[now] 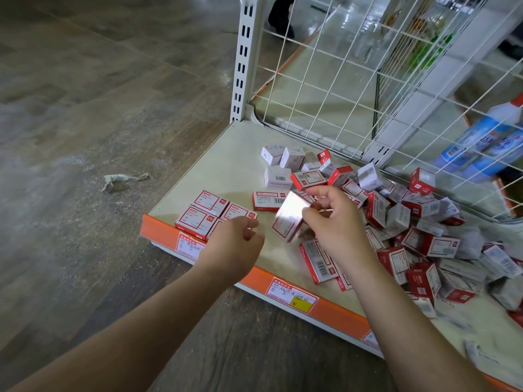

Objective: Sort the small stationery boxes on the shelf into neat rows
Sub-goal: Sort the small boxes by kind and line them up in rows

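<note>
A low cream shelf (226, 171) with an orange front strip carries many small red-and-white stationery boxes. Three boxes (210, 213) lie flat side by side at the front left corner. A loose heap of boxes (418, 239) covers the right part of the shelf. My right hand (336, 219) pinches one tilted, blurred red-and-white box (291, 219) above the shelf's middle. My left hand (235, 244) hovers just right of the three flat boxes, its fingers loosely curled and holding nothing. A single box (268, 200) lies flat behind the held one.
A white wire grid panel (368, 89) and a slotted upright (244, 60) back the shelf. Blue bottles (481, 145) show behind the grid at right. Price labels (291, 295) sit on the orange strip. A crumpled wrapper (121, 179) lies on the wood floor.
</note>
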`<state>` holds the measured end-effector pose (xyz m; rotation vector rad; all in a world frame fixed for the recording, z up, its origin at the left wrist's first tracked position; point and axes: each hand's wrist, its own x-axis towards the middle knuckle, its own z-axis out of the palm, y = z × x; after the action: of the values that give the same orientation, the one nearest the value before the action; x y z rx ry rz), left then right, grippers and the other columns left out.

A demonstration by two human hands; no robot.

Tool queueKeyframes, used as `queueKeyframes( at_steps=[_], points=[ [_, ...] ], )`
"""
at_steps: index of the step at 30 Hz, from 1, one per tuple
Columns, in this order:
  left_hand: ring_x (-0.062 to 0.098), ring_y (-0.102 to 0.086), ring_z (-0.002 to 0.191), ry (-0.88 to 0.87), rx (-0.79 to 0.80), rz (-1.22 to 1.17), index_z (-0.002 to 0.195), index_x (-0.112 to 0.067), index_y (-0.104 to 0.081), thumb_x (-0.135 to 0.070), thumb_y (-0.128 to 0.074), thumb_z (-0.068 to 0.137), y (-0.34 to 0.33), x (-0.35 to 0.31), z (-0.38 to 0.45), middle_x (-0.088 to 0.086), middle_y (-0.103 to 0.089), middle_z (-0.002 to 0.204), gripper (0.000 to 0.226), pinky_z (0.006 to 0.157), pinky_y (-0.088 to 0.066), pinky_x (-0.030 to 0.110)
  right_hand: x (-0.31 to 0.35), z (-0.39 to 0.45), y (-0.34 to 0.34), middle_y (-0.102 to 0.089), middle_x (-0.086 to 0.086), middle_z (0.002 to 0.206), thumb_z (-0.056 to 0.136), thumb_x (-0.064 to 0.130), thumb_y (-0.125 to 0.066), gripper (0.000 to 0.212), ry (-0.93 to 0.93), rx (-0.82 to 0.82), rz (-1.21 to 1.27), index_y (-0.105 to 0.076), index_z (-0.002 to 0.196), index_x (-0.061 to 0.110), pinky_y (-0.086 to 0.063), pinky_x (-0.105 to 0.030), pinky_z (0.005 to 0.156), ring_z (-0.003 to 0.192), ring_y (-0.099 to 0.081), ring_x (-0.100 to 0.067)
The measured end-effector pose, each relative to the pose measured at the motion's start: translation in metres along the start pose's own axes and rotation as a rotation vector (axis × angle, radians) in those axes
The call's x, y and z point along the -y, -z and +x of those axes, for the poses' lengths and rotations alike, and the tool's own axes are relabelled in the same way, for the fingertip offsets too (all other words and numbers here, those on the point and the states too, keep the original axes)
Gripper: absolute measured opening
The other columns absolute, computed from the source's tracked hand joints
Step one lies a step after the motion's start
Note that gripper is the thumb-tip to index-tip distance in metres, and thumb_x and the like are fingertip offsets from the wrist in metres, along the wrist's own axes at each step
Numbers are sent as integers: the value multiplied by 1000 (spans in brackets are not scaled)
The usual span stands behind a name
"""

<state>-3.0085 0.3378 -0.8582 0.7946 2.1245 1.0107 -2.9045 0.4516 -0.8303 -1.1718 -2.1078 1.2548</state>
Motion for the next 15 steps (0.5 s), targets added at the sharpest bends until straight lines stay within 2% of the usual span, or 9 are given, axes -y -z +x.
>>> queueKeyframes(
  at_steps=[2,5,7,9,11,13,15],
  points=[
    [2,-51,68,19,-3,-35,129,-16,-55,-23,-46,96,-1,-1,-1,-8,-57,96,34,57,-40,10,1,0,-2,-62,7,87,86,8,-55,32,-7,-22,42,-56,111,28,-57,-43,70,75,-66,-15],
    [2,-53,73,38,-18,-105,128,-16,-56,-23,-47,96,-2,-3,-3,-7,-60,107,34,55,-36,7,1,-1,-5,-60,10,86,87,4,-51,39,-24,-16,133,-56,112,33,-57,-41,70,70,-63,-10],
    [9,-59,82,45,-17,-168,124,-17,-60,-21,-48,95,-1,-3,-5,-6,-65,101,31,61,-41,13,1,-3,-7,-62,6,89,87,1,-49,42,-21,-5,177,-57,115,31,-55,-33,70,73,-62,-12],
    [21,-65,88,37,-6,-222,117,-16,-64,-18,-50,94,0,-4,-7,-8,-68,90,27,71,-49,27,-1,-5,-9,-65,-1,99,87,0,-48,45,-5,20,197,-57,116,33,-54,-25,69,79,-64,-14],
    [21,-66,90,27,-14,-255,114,-15,-65,-15,-51,93,0,-4,-9,-12,-67,87,25,77,-52,32,-3,-8,-10,-63,-2,112,88,-1,-48,48,14,50,197,-56,118,35,-54,-21,71,87,-64,-13],
    [11,-65,82,17,-36,-271,115,-16,-64,-15,-52,93,1,-3,-8,-16,-65,86,25,69,-51,21,-7,-10,-10,-59,1,122,88,1,-49,49,33,80,159,-55,119,39,-55,-25,78,95,-62,-9],
    [4,-62,75,18,-58,-279,116,-17,-64,-15,-52,93,3,-1,-7,-18,-63,85,26,61,-47,13,-11,-13,-9,-58,3,125,88,4,-52,48,47,118,115,-54,122,38,-54,-29,84,101,-61,-9]
  ],
)
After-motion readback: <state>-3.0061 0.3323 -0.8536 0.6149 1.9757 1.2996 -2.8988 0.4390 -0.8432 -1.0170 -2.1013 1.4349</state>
